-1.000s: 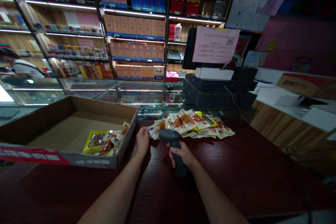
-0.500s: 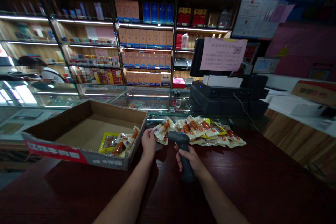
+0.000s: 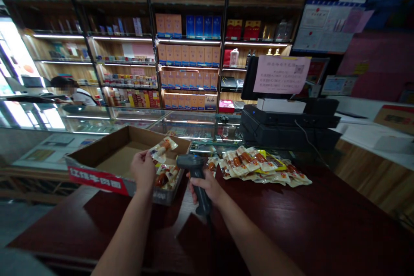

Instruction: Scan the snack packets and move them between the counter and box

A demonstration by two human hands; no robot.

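Between the fingers of my left hand (image 3: 143,170) is a clear-and-white snack packet (image 3: 163,148) with a brown sausage-like food inside, held above the cardboard box (image 3: 97,180). More packets (image 3: 166,177) lie in the box's near right corner, partly behind my left hand. My right hand (image 3: 207,186) grips the handle of a dark barcode scanner (image 3: 190,163), whose head points left beside the box's right wall. To the right, a pile of similar packets (image 3: 249,161) is spread on the dark table, with a yellow one among them.
A black cash register with a monitor (image 3: 249,77) and a pink notice (image 3: 278,73) stands behind the pile. Glass display counters (image 3: 142,116) run along the back, before shelves of boxed goods (image 3: 190,54). A person (image 3: 79,92) sits at the far left.
My left hand has moved left with a packet, from beside the pile to above the box. My right hand has carried the scanner left. The camera view has shifted slightly.
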